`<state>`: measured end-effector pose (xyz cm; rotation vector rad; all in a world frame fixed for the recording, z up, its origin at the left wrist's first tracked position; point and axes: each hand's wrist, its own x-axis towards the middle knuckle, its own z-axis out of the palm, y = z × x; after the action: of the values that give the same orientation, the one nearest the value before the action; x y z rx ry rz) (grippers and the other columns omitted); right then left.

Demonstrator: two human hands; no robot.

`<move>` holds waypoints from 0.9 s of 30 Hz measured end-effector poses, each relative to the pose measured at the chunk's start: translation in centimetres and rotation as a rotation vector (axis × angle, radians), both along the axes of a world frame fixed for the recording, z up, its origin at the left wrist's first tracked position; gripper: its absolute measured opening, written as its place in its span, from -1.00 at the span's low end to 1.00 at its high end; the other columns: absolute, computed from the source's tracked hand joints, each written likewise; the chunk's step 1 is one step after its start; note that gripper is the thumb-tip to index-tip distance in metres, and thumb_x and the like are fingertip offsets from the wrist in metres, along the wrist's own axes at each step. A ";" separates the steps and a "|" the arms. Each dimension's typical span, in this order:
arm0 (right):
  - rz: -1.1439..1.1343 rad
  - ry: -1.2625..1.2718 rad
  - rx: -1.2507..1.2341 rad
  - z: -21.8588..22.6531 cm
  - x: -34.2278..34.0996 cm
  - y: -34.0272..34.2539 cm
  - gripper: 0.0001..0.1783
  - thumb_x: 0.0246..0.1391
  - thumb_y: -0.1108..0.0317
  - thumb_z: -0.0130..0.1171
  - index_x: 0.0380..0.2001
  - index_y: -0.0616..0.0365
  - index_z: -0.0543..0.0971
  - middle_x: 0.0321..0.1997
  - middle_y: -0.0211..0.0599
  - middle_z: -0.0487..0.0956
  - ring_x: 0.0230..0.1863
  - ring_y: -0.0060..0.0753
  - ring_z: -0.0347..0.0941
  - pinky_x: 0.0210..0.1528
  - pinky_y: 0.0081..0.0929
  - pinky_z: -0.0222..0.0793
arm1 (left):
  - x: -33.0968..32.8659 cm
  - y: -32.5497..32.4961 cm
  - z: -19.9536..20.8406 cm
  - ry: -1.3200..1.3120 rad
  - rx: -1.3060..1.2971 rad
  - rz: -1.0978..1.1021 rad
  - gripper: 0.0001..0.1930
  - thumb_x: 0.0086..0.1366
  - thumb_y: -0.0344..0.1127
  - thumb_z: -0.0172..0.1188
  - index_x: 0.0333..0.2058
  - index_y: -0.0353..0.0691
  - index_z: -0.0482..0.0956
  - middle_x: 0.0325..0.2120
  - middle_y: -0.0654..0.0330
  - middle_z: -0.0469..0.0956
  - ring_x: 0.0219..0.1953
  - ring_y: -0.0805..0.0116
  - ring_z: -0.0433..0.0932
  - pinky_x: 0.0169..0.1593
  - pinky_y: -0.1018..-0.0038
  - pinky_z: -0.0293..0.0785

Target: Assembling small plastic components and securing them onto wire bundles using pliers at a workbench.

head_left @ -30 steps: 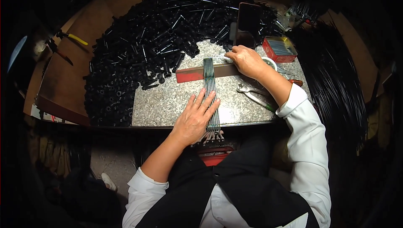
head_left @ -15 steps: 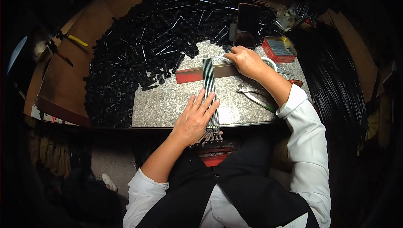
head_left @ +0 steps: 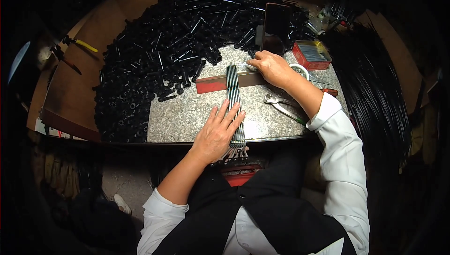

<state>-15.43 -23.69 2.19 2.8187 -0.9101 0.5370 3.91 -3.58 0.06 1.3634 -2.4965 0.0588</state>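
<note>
A flat row of thin dark metal rods (head_left: 232, 81), like umbrella ribs, runs from the stone slab (head_left: 183, 116) out over its near edge. My left hand (head_left: 218, 133) presses on the row with its fingers spread. A thumb tip shows at the far side of the rods' near ends, so the hand clasps them. Under the rods lies a flat red and brown bar (head_left: 212, 84), set crosswise. Beside the rods' far ends, my right hand (head_left: 273, 69) pinches at its fingertips; whatever is there is too small to make out.
Pliers (head_left: 281, 105) lie right of the rods. A white bowl (head_left: 305, 71) and a red box (head_left: 313, 63) stand beyond, near an upright phone (head_left: 275, 27). Black tubular parts (head_left: 164, 44) are heaped at the back and left; long dark rods (head_left: 370, 86) hang at the right.
My right hand has shifted slightly left, toward the far ends of the rods, showing more of the white bowl. My left hand and the rods stay in place.
</note>
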 end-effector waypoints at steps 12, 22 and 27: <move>0.033 0.074 -0.152 0.2 0.5 -0.7 -0.65 -0.07 0.44 0.01 -0.16 0.02 0.59 -0.35 -0.30 0.46 -0.20 -0.26 0.41 -0.14 -0.37 0.39 | 0.0 0.0 0.0 0.036 0.008 -0.007 -0.42 0.15 -0.38 0.04 0.20 -0.21 0.23 0.23 -0.01 0.15 0.29 -0.10 0.06 0.26 0.01 0.08; 0.030 0.066 -0.120 0.2 0.9 -0.7 -0.67 -0.02 0.42 -0.01 -0.15 0.03 0.58 -0.33 -0.27 0.46 -0.19 -0.25 0.41 -0.15 -0.36 0.39 | -0.1 0.0 0.1 0.067 0.012 -0.007 -0.41 0.13 -0.43 0.02 0.19 -0.21 0.24 0.23 -0.01 0.14 0.29 -0.11 0.07 0.25 0.01 0.09; 0.032 0.056 -0.118 0.2 0.8 -0.7 -0.63 -0.07 0.44 -0.01 -0.13 0.03 0.58 -0.33 -0.27 0.46 -0.19 -0.25 0.42 -0.15 -0.36 0.40 | 0.1 0.0 -0.1 -0.002 -0.009 -0.004 -0.42 0.13 -0.44 0.01 0.19 -0.22 0.23 0.23 -0.02 0.14 0.28 -0.11 0.09 0.25 0.01 0.09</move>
<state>-14.60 -24.40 2.44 2.7319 -0.7972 0.4964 4.00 -3.63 -0.01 1.3549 -2.4977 0.0711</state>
